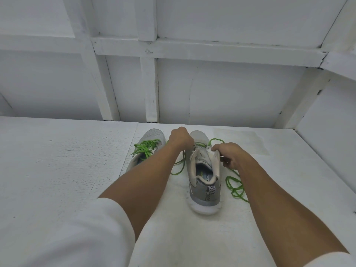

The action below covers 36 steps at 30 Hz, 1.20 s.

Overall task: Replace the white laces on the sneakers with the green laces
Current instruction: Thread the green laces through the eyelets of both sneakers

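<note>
On the bench (57, 170), the right shoe (205, 180) is being laced in green. The left hand (180, 138) is closed at the eyelets, apparently on the lace (234, 186); the right hand (229, 155) pinches the tongue. The tongue is best held back while slack is drawn through evenly. The left shoe (149, 149) is already laced.

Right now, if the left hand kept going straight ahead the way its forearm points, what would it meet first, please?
Probably the toe of the right sneaker, just beyond the left hand. Past that lies bare table, then the white wall. Depth is hard to judge here.
</note>
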### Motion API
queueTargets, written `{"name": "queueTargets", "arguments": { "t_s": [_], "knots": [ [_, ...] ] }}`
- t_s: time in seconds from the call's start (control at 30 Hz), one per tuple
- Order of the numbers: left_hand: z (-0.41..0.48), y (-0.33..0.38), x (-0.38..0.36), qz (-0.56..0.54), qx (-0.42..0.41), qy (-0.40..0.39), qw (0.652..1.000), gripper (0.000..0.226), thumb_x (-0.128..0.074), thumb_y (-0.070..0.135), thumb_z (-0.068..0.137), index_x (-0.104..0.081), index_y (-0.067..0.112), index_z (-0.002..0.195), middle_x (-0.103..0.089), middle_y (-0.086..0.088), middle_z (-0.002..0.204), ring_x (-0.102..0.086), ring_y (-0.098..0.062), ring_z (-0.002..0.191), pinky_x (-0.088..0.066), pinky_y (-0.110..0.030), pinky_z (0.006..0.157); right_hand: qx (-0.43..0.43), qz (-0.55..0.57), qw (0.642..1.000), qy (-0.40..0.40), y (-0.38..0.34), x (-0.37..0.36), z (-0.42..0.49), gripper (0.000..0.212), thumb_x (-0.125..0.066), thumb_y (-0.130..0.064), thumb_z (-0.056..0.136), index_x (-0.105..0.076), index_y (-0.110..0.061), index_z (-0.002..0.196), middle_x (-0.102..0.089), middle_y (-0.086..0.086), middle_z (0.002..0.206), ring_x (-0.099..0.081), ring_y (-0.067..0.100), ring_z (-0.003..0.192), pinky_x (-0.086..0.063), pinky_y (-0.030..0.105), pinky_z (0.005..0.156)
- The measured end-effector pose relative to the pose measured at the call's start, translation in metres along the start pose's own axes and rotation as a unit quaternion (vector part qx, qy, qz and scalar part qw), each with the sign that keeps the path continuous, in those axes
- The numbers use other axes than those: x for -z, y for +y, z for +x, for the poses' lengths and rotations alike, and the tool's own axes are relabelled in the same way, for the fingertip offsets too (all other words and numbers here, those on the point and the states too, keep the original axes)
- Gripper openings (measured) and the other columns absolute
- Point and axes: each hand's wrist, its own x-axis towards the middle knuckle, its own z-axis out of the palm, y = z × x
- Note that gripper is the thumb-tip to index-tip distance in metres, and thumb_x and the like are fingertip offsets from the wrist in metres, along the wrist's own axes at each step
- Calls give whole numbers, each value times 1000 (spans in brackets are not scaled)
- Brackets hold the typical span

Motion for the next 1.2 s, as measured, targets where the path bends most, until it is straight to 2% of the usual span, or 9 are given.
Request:
{"name": "queueTargets", "arguments": {
  "t_s": [0.1,0.17,0.23,0.37,0.43,0.5,0.67,0.87,1.2],
  "knots": [
    [2,0,2,42,-23,-4,999,23,-52,8,88,-42,6,68,-60,-14,98,-51,-19,67,-39,-26,66,0,8,1000,4,0,0,-1,17,-58,-10,89,-52,-13,73,-53,4,67,-47,15,56,-27,27,51],
    [1,0,8,69,-45,12,997,14,-51,11,90,-57,-1,85,-62,-16,108,-59,-23,82,-39,-26,68,0,5,1000,9,0,-1,-2,17,-59,-10,88,-52,-13,73,-53,4,66,-47,15,56,-27,27,51],
    [3,-1,17,107,-62,28,992,19,-50,11,92,-61,-2,100,-63,-14,107,-62,-29,98,-40,-27,69,3,7,1000,13,-1,-2,-4,18,-58,-11,89,-52,-12,73,-52,4,65,-48,15,54,-29,26,51],
    [6,-4,32,116,-78,50,989,14,-51,4,88,-51,7,74,-57,-5,76,-61,-30,85,-43,-24,55,6,12,1000,19,1,-3,-5,15,-57,-12,91,-54,-11,76,-54,4,69,-50,14,55,-31,25,50],
    [6,-3,37,90,-92,46,991,4,-56,4,87,-60,4,85,-65,-9,90,-63,-30,92,-53,-31,69,5,10,1000,20,1,-3,-4,13,-57,-13,90,-55,-11,77,-55,4,69,-51,15,55,-30,26,50],
    [6,2,39,63,-104,48,991,20,-64,12,88,-66,2,105,-68,-11,106,-64,-29,102,-53,-33,85,1,12,1000,18,1,-3,-3,14,-58,-13,90,-55,-11,76,-54,3,68,-50,15,55,-29,27,50],
    [0,19,23,19,-152,-12,988,18,-61,11,86,-75,8,97,-73,-9,98,-66,-24,96,-54,-32,84,-9,40,999,11,4,-2,-4,15,-59,-13,89,-55,-12,75,-54,4,70,-49,17,60,-30,28,54],
    [3,20,-9,24,-120,-46,991,25,-60,19,89,-71,6,109,-67,-8,112,-59,-25,108,-49,-35,95,-18,66,998,2,8,-2,0,9,-63,-15,88,-58,-11,82,-58,8,83,-53,20,72,-37,35,71],
    [-2,25,-16,12,-77,-35,996,26,-54,14,87,-59,2,110,-62,-16,113,-59,-29,100,-44,-29,69,-25,60,998,2,8,-2,1,8,-64,-15,87,-60,-11,81,-58,8,82,-53,20,71,-36,35,71]
  ]
}}
